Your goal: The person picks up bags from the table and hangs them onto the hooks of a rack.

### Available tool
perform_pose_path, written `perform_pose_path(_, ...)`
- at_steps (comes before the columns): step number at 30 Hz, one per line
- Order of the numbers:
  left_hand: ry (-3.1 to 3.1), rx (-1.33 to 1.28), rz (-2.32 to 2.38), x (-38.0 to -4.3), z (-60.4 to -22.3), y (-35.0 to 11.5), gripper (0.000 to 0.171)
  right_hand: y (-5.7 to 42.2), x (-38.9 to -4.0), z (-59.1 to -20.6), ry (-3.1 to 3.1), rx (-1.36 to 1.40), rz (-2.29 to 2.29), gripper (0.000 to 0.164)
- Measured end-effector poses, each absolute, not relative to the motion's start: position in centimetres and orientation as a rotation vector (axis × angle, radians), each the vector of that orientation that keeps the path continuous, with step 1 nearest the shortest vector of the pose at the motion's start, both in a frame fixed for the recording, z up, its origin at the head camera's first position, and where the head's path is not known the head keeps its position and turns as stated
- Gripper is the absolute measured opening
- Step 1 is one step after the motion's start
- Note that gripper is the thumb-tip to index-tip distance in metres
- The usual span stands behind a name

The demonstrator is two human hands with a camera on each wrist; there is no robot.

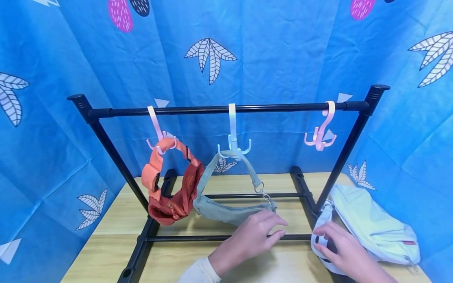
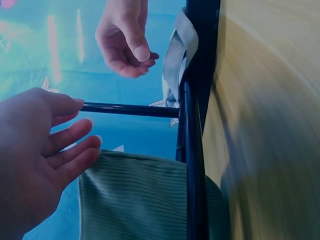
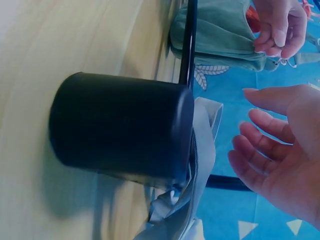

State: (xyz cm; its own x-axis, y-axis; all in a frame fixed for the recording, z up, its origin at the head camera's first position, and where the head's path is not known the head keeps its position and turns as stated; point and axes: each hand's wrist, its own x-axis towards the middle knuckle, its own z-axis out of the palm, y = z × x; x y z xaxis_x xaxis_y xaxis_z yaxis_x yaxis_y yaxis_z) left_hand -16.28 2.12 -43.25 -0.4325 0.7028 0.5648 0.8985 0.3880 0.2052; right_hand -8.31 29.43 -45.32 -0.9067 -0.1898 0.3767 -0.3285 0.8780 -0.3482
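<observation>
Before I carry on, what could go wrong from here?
1. The white bag's strap lies at the rack's foot, so it might snag if the right hand pulls it.
2. The left hand is close to the hanging green bag and could set it swinging.
3. The hooks, such as the blue one, only hang over the rail; a bump may shift them.

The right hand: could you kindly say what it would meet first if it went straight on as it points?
Probably the pale strap ahead of its fingers, though depth is unclear.
</observation>
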Motion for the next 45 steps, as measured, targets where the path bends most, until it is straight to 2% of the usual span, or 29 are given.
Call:
perform_pose_path(7,-2.231,-1.472,-0.59,-16.4,-43.6,3.0,0.021,30.5,-7.7,-45.7,-2.872,0.269,0.614,0.028)
perform_pose_path(21,-2.228,-1.544,-0.423,-16.8,-43.9,5.0,0.025,31.8,-7.7,-46.1,-3.145,0.068,0.604,0.046)
perform_pose_path(34,-2.217,-1.617,-0.299,-17.4,-45.0,7.3,0.03,33.1,-6.8,-48.1,-2.962,0.419,0.522,0.026)
perform_pose_path(38,-2.236,-1.657,-0.282,-17.5,-45.4,8.1,0.032,33.4,-6.8,-48.5,-2.909,0.518,0.486,0.026)
perform_pose_path(45,-2.121,-1.688,-0.17,-17.4,-46.1,9.2,0.032,33.3,-7.0,-48.1,-3.017,0.529,0.425,0.027)
